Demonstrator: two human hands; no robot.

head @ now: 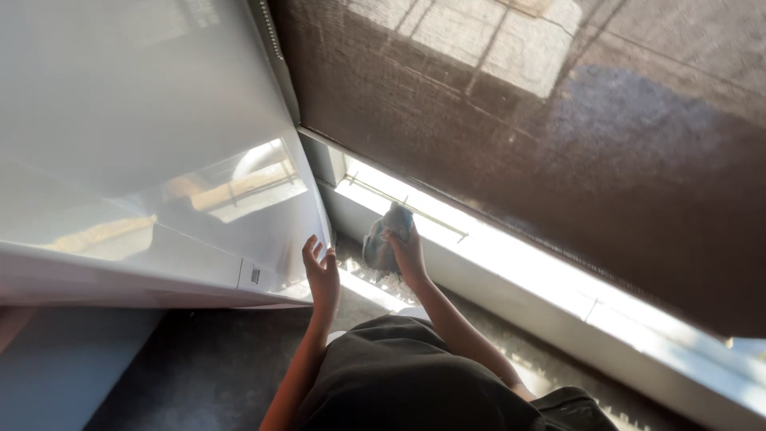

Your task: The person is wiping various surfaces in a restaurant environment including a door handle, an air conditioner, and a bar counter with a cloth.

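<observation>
Right hand (408,254) closed around grey cloth (384,239), fingers clamped over its top edge, cloth bunched and hanging below the grip. Cloth low in the corner where the white wall (144,136) meets the window, just above the pale sill (511,271), pressed toward the bottom of the window frame (415,209); contact with the frame itself too blurred to tell. Left hand (321,270) empty, fingers spread apart and raised, palm turned toward the glossy white wall, close beside its lower corner; touching or just short of it, cannot tell. 2 bare forearms reaching forward from a dark garment (415,375) at the bottom of the view. Brown woven roller blind (558,120) drawn down over most of the window, patches of sunlight across its upper part, a bright strip of daylight under its lower edge. Small white wall outlet (254,275) low on the wall, left of the open hand. Dark carpeted floor (191,367) below.
</observation>
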